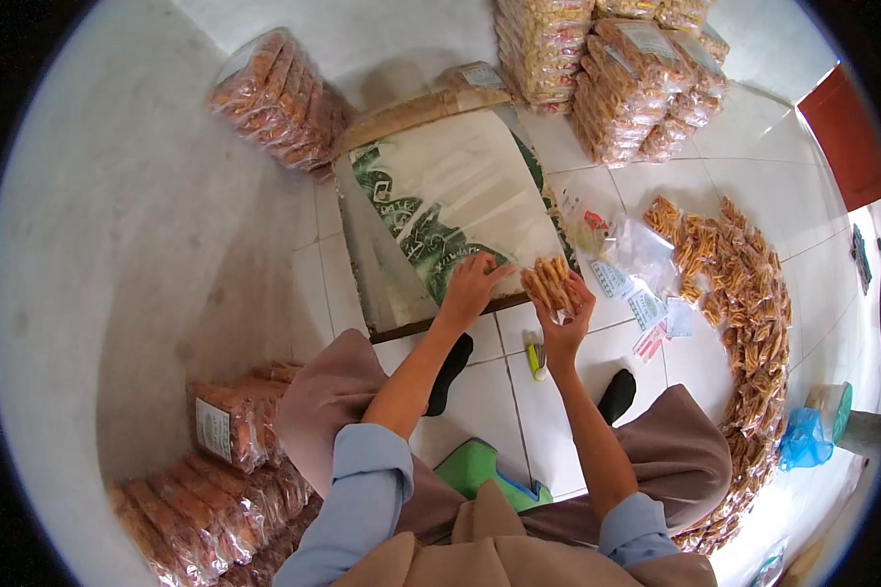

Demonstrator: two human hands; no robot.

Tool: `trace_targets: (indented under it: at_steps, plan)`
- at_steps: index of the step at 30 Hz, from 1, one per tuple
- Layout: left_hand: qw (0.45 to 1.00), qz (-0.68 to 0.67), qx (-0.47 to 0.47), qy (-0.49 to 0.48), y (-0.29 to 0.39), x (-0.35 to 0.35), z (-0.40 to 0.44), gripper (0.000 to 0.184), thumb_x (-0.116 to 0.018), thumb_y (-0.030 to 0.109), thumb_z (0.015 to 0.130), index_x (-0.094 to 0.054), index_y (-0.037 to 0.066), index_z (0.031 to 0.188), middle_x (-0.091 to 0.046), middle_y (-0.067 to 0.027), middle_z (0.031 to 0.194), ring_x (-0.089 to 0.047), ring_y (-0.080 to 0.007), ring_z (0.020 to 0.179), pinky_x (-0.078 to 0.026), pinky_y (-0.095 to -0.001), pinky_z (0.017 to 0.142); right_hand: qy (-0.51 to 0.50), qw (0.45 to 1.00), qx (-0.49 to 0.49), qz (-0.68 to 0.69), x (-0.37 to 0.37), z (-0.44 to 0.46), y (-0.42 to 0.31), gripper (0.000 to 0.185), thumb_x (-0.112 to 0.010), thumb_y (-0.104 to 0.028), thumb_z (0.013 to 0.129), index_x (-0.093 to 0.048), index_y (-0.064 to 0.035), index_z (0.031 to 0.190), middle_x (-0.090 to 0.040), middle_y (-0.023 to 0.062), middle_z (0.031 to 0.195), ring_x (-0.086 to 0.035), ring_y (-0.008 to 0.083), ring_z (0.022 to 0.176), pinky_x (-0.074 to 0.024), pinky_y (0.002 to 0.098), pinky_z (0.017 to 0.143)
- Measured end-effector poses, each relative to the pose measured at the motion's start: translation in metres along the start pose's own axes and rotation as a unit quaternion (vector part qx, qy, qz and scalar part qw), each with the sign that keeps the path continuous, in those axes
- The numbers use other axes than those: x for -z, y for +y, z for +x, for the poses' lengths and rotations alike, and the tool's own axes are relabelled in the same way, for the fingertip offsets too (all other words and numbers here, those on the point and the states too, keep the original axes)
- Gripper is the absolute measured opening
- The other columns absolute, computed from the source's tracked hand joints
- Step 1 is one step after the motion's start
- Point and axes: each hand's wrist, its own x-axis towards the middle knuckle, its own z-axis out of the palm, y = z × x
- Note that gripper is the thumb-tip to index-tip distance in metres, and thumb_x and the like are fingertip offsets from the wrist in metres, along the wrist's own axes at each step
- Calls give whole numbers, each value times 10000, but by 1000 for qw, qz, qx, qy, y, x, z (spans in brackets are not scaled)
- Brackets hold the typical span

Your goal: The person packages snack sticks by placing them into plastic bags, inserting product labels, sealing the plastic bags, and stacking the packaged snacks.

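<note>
My right hand (565,328) is closed round a small clear bag of brown stick snacks (550,286), just past the near right corner of a low board. My left hand (477,290) is over the board's near edge, fingers spread, with nothing in it. A white and green printed sheet (450,186) covers much of the board. To the right of the board lie clear plastic bags (646,250) and printed labels (646,306). A yellow-green stapler or cutter (536,361) rests on the tiles below my right hand.
A long curved heap of bagged snacks (744,313) lies at the right. Packed bundles stand at the back left (279,103), back right (646,83) and near left (215,489). A green stool-like object (482,470) sits between my legs. A blue bag (805,439) is far right.
</note>
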Motion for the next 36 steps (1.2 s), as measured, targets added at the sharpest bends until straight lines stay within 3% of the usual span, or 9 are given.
trace_targets:
  at_steps: [7, 9, 13, 16, 18, 25, 27, 34, 36]
  plan:
    - [996, -62, 71, 0, 1, 6, 10, 528, -616, 98, 697, -478, 248, 1185, -467, -25, 876, -503, -204, 834, -408, -355, 707, -34, 998, -19, 41, -24, 0, 15, 511, -673, 58, 662, -408, -22, 1092, -424, 137, 1214, -471, 231, 1093, -427, 325, 898]
    - [984, -124, 101, -84, -4, 8, 17, 614, -642, 88, 673, -427, 227, 1231, -485, -30, 913, -519, -224, 817, -417, -369, 691, -58, 998, -14, 0, -25, 1, 17, 492, -665, 70, 653, -433, -32, 1074, -439, 131, 1202, -485, 234, 1077, -426, 328, 895]
    - [976, -178, 84, -91, -8, 15, 21, 636, -647, 61, 664, -410, 182, 1242, -494, -57, 964, -532, -249, 817, -429, -379, 683, -65, 996, -2, -69, -22, 3, 23, 490, -653, 94, 628, -452, -41, 1054, -447, 129, 1193, -490, 237, 1069, -428, 330, 886]
    - [935, -274, 178, -140, -3, 21, 22, 580, -639, 28, 663, -433, 139, 1194, -492, -70, 1002, -535, -256, 830, -449, -359, 685, -79, 988, 27, -128, -12, -1, 27, 504, -643, 112, 607, -455, -42, 1049, -463, 134, 1169, -495, 246, 1060, -428, 330, 879]
    - [953, -280, 114, -33, -3, 20, 20, 467, -621, 21, 680, -463, 113, 1110, -485, -67, 1020, -537, -237, 807, -466, -343, 668, -47, 994, 5, -102, -9, -4, 26, 505, -640, 113, 601, -457, -39, 1046, -475, 134, 1152, -496, 248, 1058, -430, 334, 876]
    - [993, -104, 56, 19, 14, 4, 5, 248, -578, 27, 718, -527, 99, 949, -509, -31, 939, -536, -193, 792, -483, -316, 642, -18, 994, -25, -106, 10, -11, 22, 508, -633, 109, 628, -430, -30, 1073, -449, 133, 1197, -489, 229, 1065, -422, 324, 898]
    - [997, -45, 37, 53, 18, 1, 5, 208, -577, 29, 718, -548, 111, 908, -519, -18, 904, -537, -187, 784, -487, -309, 622, 58, 995, -56, -57, 18, -13, 14, 503, -641, 90, 630, -427, -38, 1067, -460, 142, 1158, -484, 250, 1067, -414, 331, 896]
    - [998, -11, 7, 53, 37, 12, 25, 341, -636, 149, 715, -492, 129, 1024, -507, -89, 1043, -530, -254, 898, -454, -316, 752, 105, 991, -54, 59, 29, -7, -11, 500, -653, 58, 659, -399, -37, 1080, -409, 160, 1231, -443, 236, 1117, -361, 334, 960]
    - [970, -178, 77, 147, 40, 0, 30, 469, -650, 231, 749, -409, 157, 1145, -460, -84, 1104, -511, -199, 934, -430, -304, 795, 96, 994, -44, 40, 25, -4, -17, 501, -651, 66, 659, -394, -40, 1075, -408, 164, 1233, -446, 235, 1116, -367, 332, 955]
